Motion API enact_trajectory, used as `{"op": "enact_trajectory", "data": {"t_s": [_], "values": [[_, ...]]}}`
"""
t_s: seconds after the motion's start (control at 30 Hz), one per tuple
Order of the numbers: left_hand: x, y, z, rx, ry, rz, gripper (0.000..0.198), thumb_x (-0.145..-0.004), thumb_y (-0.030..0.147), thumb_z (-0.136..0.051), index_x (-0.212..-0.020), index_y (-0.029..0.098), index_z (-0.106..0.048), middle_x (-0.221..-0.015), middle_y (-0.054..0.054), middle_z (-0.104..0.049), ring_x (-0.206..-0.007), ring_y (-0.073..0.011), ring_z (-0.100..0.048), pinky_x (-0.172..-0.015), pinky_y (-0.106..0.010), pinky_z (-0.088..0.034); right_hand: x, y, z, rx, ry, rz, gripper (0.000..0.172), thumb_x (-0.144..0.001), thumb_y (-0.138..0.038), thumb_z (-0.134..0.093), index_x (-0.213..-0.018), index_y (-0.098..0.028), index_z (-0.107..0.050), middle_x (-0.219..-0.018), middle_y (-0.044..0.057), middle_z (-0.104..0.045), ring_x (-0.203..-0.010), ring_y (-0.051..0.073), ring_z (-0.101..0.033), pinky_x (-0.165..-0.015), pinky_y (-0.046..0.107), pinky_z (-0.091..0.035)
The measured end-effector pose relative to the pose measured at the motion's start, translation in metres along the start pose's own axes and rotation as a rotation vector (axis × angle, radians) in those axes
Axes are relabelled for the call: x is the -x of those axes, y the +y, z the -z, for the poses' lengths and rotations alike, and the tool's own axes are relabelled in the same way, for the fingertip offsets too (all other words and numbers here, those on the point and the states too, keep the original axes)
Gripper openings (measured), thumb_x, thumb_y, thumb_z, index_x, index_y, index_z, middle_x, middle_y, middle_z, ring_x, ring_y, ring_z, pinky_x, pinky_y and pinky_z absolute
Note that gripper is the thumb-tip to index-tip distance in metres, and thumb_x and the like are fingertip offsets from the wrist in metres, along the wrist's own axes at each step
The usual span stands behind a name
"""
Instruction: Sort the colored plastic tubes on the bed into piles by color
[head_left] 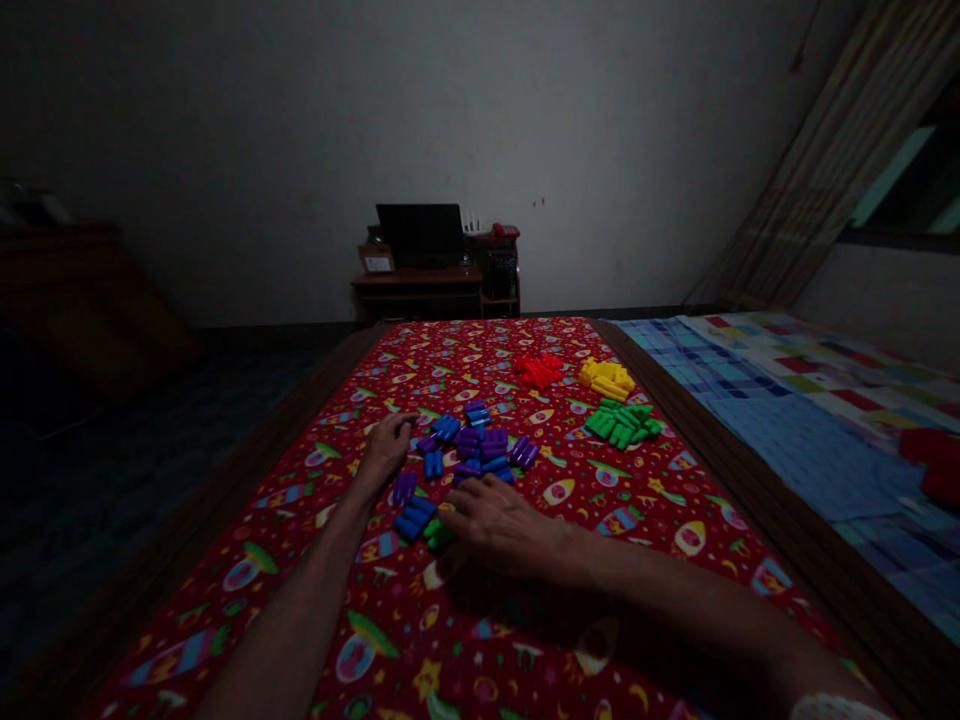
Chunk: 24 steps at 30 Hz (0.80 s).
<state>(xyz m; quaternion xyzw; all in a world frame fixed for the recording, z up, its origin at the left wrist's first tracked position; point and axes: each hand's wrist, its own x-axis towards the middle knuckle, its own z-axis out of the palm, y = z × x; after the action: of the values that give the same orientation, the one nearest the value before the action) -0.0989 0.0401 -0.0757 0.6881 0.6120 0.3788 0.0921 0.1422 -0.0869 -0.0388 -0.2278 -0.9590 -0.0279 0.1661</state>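
Note:
A mixed heap of blue and purple plastic toy pieces (493, 442), shaped like short joined tubes, lies on a red patterned cloth (559, 490). My left hand (385, 447) rests at the heap's left side, fingers reaching forward and apart, with nothing seen in it. At the near side, my right hand (499, 518) is palm down with its fingers spread. Its fingertips are beside a green piece (439, 533), partly hidden by the hand; whether they touch it is unclear. Blue pieces (415, 518) and a purple piece (403, 488) lie between my hands.
Separate piles of red pieces (538, 371), yellow pieces (606, 379) and green pieces (622, 424) lie at the far right of the cloth. A bed with a checked cover (795, 440) adjoins on the right. Against the wall stands a desk (420, 281) with a monitor (421, 235).

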Motion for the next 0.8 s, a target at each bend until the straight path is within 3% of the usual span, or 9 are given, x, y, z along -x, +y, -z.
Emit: {"op": "enact_trajectory", "data": {"t_s": [0.13, 0.23, 0.33, 0.43, 0.53, 0.8], "values": [[0.000, -0.002, -0.001, 0.030, -0.003, -0.005, 0.040, -0.079, 0.033, -0.037, -0.092, 0.016, -0.070, -0.101, -0.011, -0.072, -0.094, -0.0233, -0.066, -0.090, -0.037, -0.051, -0.015, -0.012, -0.016, 0.122, -0.049, 0.049, 0.011, -0.092, -0.020, -0.052, -0.098, -0.014, -0.059, -0.091, 0.009, -0.066, -0.089, 0.023, -0.055, -0.082, 0.039, -0.042], [0.000, -0.003, 0.000, 0.033, -0.008, -0.021, 0.040, -0.079, 0.034, -0.038, -0.092, 0.017, -0.071, -0.100, -0.009, -0.073, -0.093, -0.0225, -0.066, -0.089, -0.036, -0.052, -0.004, 0.004, -0.009, 0.062, 0.013, 0.020, 0.011, -0.093, -0.023, -0.052, -0.100, -0.018, -0.058, -0.091, 0.007, -0.067, -0.087, 0.021, -0.054, -0.078, 0.035, -0.042], [0.000, -0.004, 0.000, 0.029, -0.005, -0.039, 0.039, -0.079, 0.034, -0.038, -0.091, 0.018, -0.072, -0.099, -0.009, -0.073, -0.091, -0.0227, -0.066, -0.088, -0.036, -0.052, 0.025, 0.041, 0.014, 0.063, 0.160, -0.167, 0.014, -0.093, -0.017, -0.049, -0.102, -0.019, -0.060, -0.096, 0.008, -0.068, -0.084, 0.018, -0.055, -0.075, 0.030, -0.041], [-0.001, -0.006, 0.000, 0.029, 0.002, -0.037, 0.038, -0.078, 0.034, -0.039, -0.089, 0.018, -0.072, -0.099, -0.009, -0.073, -0.092, -0.0231, -0.066, -0.088, -0.035, -0.052, 0.068, 0.089, 0.042, 0.150, 0.267, -0.467, 0.014, -0.094, -0.021, -0.049, -0.093, -0.017, -0.062, -0.091, 0.009, -0.067, -0.083, 0.019, -0.056, -0.075, 0.030, -0.041], [-0.003, -0.007, -0.001, 0.022, -0.001, -0.020, 0.037, -0.076, 0.033, -0.039, -0.089, 0.018, -0.071, -0.098, -0.009, -0.073, -0.092, -0.0236, -0.067, -0.087, -0.035, -0.053, 0.110, 0.125, 0.061, 0.245, 0.276, -0.715, 0.023, -0.094, -0.030, -0.048, -0.088, -0.015, -0.064, -0.085, 0.011, -0.066, -0.078, 0.021, -0.057, -0.071, 0.029, -0.040], [-0.001, -0.006, 0.001, 0.014, -0.008, -0.028, 0.038, -0.076, 0.034, -0.039, -0.089, 0.018, -0.070, -0.099, -0.009, -0.073, -0.092, -0.0233, -0.066, -0.085, -0.034, -0.053, 0.171, 0.144, 0.064, 0.057, 0.139, -0.926, 0.031, -0.089, -0.041, -0.050, -0.076, -0.016, -0.063, -0.071, 0.006, -0.065, -0.063, 0.016, -0.058, -0.058, 0.025, -0.034]]}}
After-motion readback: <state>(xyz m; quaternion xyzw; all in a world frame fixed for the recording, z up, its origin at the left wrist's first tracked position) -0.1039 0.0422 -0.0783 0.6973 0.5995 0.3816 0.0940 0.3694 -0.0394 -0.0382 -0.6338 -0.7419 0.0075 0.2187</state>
